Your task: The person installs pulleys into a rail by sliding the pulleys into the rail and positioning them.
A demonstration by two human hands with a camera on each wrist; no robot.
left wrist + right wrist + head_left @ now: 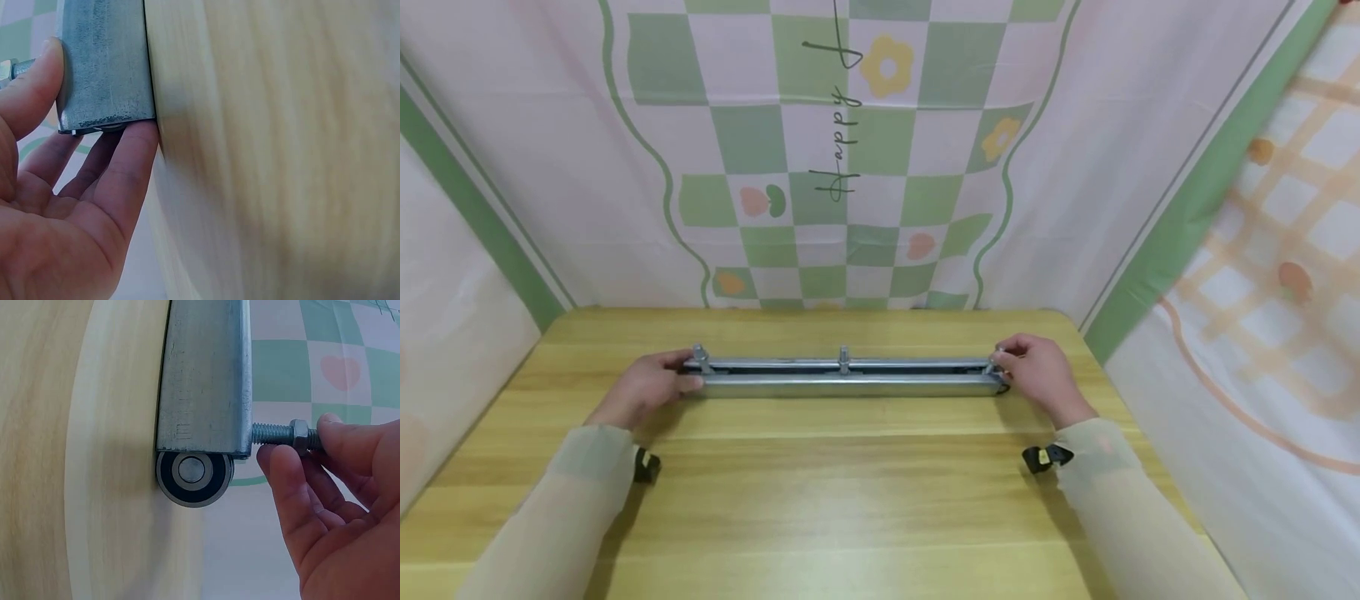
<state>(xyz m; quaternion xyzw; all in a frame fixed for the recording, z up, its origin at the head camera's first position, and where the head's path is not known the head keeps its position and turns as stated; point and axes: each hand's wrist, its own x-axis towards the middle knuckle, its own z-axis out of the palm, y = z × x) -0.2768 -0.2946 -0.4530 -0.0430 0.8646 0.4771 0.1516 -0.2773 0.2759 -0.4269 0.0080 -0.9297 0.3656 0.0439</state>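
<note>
A long galvanized metal channel rail lies across the wooden table, its slotted side facing up. Upright threaded bolts stand in the slot at the left end, the middle and the right end. My left hand grips the rail's left end, thumb along the upper edge and fingertips at the end face. With thumb and fingers, my right hand pinches the right bolt near its hex nut. Out of the rail's right end pokes a round bearing roller with a black ring.
The wooden table extends in front of the rail and a short way behind it. Printed cloth curtains hang at the back and both sides. Black wrist devices sit at both sleeves.
</note>
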